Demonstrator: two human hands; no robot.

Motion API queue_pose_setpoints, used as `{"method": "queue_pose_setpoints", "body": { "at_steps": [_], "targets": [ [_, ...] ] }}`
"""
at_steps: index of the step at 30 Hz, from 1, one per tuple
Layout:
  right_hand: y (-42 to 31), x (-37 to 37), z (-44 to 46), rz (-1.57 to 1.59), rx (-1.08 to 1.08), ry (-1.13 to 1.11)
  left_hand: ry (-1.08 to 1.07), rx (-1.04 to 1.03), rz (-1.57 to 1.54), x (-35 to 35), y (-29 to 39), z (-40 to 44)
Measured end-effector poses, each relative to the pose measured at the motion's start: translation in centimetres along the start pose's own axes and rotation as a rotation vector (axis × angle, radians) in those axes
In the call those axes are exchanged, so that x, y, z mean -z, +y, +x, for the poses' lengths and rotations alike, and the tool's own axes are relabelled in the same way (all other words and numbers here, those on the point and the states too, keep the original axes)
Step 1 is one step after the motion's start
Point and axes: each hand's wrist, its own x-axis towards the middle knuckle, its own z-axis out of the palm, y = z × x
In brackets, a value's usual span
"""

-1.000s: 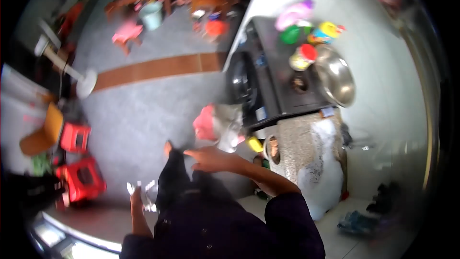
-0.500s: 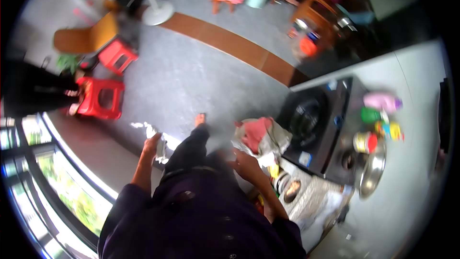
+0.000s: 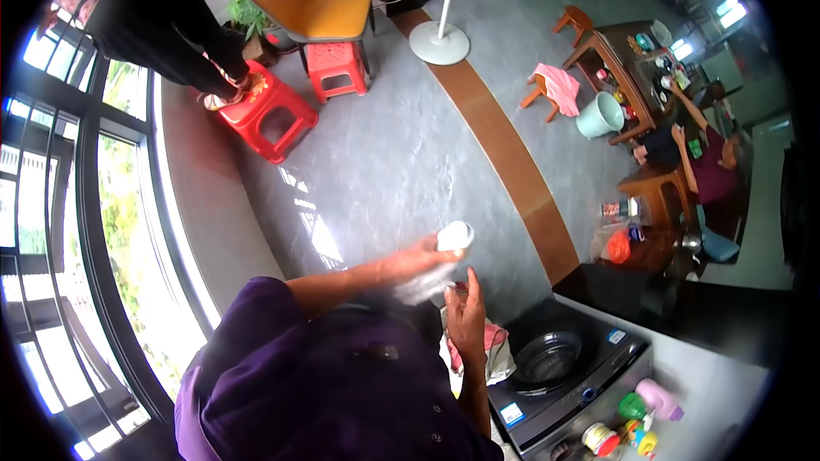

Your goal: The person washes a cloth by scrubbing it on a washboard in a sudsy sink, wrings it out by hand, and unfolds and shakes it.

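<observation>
My left hand [image 3: 418, 260] is closed around a white cloth [image 3: 455, 237], held out in front of my body. One bunched end sticks out past the fingers; a paler part hangs below the hand and is blurred. Close beside it, my right hand [image 3: 467, 320] has its fingers pointing up and apart, with nothing seen in them. Its fingertips are near the hanging part; whether they touch it I cannot tell. Behind my right wrist lies a pink and pale cloth bundle [image 3: 495, 343], next to a black washing machine [image 3: 551, 358].
A person in dark trousers stands on a red stool [image 3: 272, 115] by the window [image 3: 128, 230]. Nearby are another red stool [image 3: 333, 68], an orange chair [image 3: 320, 13] and a fan base [image 3: 439, 42]. Another person sits near a wooden table [image 3: 598, 51]. Bottles [image 3: 656, 399] stand beside the machine.
My left hand has come in from the left with the white cloth and is now near my right hand. The view has turned left, showing more of the person on the stool.
</observation>
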Motion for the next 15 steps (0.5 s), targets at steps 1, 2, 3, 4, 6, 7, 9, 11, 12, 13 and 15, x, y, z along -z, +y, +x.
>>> {"method": "queue_pose_setpoints", "body": {
  "at_steps": [1,2,3,4,6,7,9,11,12,13,15],
  "targets": [
    [0.5,-0.1,0.8,0.082,-0.079,-0.015,-0.023,-0.040,0.084,-0.9,-0.1,1.1],
    [1.0,0.0,1.3,0.161,-0.165,-0.032,-0.019,-0.020,0.174,-1.5,-0.1,1.8],
    [-0.6,1.1,2.2,0.073,-0.092,0.003,-0.018,0.001,0.264,-2.7,1.1,2.1],
    [-0.1,1.4,2.8,0.025,-0.074,0.026,-0.048,0.015,0.256,-3.1,0.7,3.2],
    [0.7,2.1,3.8,0.008,-0.044,0.086,-0.010,0.051,-0.061,-3.6,-0.3,5.7],
    [0.9,2.5,4.7,0.030,-0.055,0.068,-0.002,0.061,-0.070,-4.0,-0.1,6.4],
    [1.1,3.5,5.6,0.070,-0.109,0.062,0.065,0.151,0.219,-5.5,2.6,6.0],
    [3.6,3.1,6.7,0.197,-0.072,0.052,-0.005,0.223,0.238,-4.7,3.4,7.5],
    [3.5,3.2,7.4,0.295,-0.036,0.052,0.009,0.221,0.145,-4.0,2.2,8.8],
    [4.0,3.5,8.1,0.378,-0.126,0.002,0.023,0.219,0.050,-3.3,1.0,10.1],
    [5.3,4.1,9.7,0.278,-0.020,0.033,-0.004,0.151,-0.004,-3.9,1.7,11.8]
  ]
}}
